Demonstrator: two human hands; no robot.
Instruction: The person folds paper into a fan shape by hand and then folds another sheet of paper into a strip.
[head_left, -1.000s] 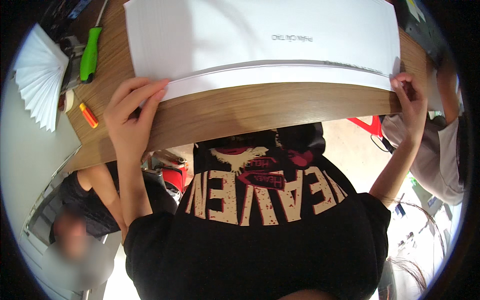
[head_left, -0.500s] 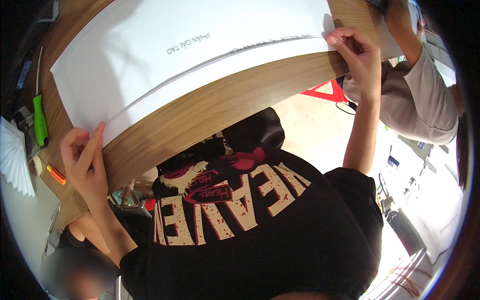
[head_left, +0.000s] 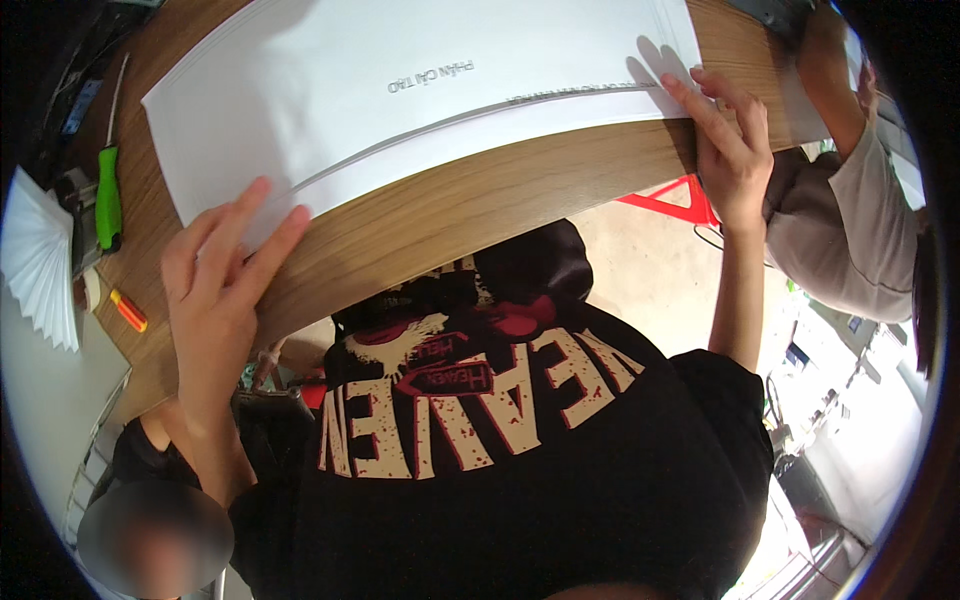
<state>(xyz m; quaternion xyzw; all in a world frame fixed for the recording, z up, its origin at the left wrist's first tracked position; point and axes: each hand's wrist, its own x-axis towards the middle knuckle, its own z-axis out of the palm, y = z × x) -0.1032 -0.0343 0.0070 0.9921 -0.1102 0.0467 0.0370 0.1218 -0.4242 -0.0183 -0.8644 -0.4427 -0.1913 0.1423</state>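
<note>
A large white paper sheet with some print lies before me, a narrow folded strip running along its near edge. At the sheet's near left corner, my left hand has its fingers stretched and apart, the tips on or just over the strip; its thumb is mostly hidden. Over the near right corner is my right hand, fingers spread and slightly bent. Its fingertips are at the paper's edge and cast shadows on the sheet. Neither hand grips the paper.
The paper rests on a wooden table. At left are a green-handled screwdriver, an orange-yellow handle, a tape roll and pleated white paper. Another person's arm is at far right; someone else sits lower left.
Both hands have loosened from the pinched paper corners, and their fingers have spread. My left hand has slid inward along the strip. The whole view has shifted slightly.
</note>
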